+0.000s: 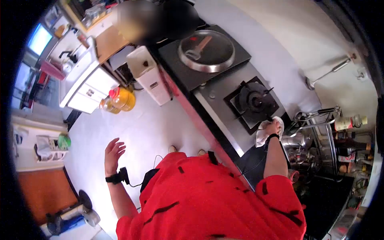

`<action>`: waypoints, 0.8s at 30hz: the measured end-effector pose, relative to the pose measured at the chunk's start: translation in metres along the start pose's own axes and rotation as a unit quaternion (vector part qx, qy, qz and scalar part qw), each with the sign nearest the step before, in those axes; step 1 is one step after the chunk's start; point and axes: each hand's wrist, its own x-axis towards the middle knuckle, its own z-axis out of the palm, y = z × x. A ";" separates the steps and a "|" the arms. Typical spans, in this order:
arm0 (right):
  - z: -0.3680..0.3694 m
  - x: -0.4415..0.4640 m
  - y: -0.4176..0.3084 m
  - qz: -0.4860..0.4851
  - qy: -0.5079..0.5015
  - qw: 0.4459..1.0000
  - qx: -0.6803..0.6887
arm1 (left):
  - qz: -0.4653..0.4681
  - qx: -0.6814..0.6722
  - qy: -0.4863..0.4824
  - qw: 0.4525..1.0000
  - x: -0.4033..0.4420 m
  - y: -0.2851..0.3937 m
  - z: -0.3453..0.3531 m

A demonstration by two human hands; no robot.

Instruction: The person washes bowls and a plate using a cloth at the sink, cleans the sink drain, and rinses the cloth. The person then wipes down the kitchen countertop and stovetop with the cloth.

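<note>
My right hand (273,128) is closed on a white cloth (263,134). It presses the cloth at the front right corner of the gas stove (224,116), beside the black burner grate (256,100). Part of the cloth hangs below my fingers. Away from the counter, my left hand (114,153) hovers over the floor with its fingers apart and nothing in it. A black strap with a small device sits on my left wrist.
A round pan lid (207,51) lies on the dark surface beyond the burner. Steel pots (297,141) and seasoning bottles (348,146) crowd the right side. A ladle (330,73) hangs on the wall. A white bin (149,76) and oil jugs (121,99) stand on the floor.
</note>
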 end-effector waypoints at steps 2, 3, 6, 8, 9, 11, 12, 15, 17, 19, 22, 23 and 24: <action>0.028 0.026 0.037 -0.087 -0.020 0.982 -0.164 | -0.011 -0.005 0.012 1.000 -0.001 -0.001 0.001; 0.026 0.019 0.032 -0.074 -0.020 0.986 -0.149 | -0.016 -0.002 0.013 1.000 -0.001 -0.003 0.001; 0.006 -0.034 0.007 -0.026 -0.021 0.992 -0.121 | -0.006 -0.014 0.000 1.000 0.014 -0.007 -0.010; -0.008 -0.073 -0.017 0.011 -0.007 0.995 -0.100 | -0.008 -0.012 -0.006 1.000 0.026 -0.010 -0.018; -0.010 -0.092 -0.022 -0.015 -0.007 0.996 -0.086 | -0.011 -0.014 -0.005 1.000 0.033 -0.011 -0.023; 0.053 -0.089 0.017 -0.080 0.063 0.984 -0.143 | -0.012 -0.023 -0.013 1.000 0.050 -0.010 -0.041; 0.048 -0.116 -0.001 -0.016 0.074 0.993 -0.089 | -0.011 -0.032 -0.021 0.999 0.059 -0.010 -0.054; 0.039 -0.180 -0.050 0.034 0.012 0.953 -0.301 | -0.013 -0.036 -0.008 0.999 0.081 -0.004 -0.099; 0.049 -0.204 -0.057 0.021 0.007 0.970 -0.241 | -0.026 -0.042 0.008 0.999 0.094 0.001 -0.134; 0.003 -0.239 -0.124 0.153 0.001 0.988 -0.014 | -0.012 -0.044 0.009 0.999 0.100 -0.006 -0.153; 0.061 -0.234 -0.130 0.023 0.087 0.990 -0.112 | -0.030 -0.033 0.013 0.999 0.111 0.002 -0.187; 0.028 -0.265 -0.183 0.063 0.075 0.995 -0.033 | -0.031 -0.033 0.011 0.999 0.117 0.004 -0.196; 0.027 -0.269 -0.207 0.061 0.063 0.996 -0.024 | -0.034 -0.033 0.011 0.999 0.121 0.003 -0.204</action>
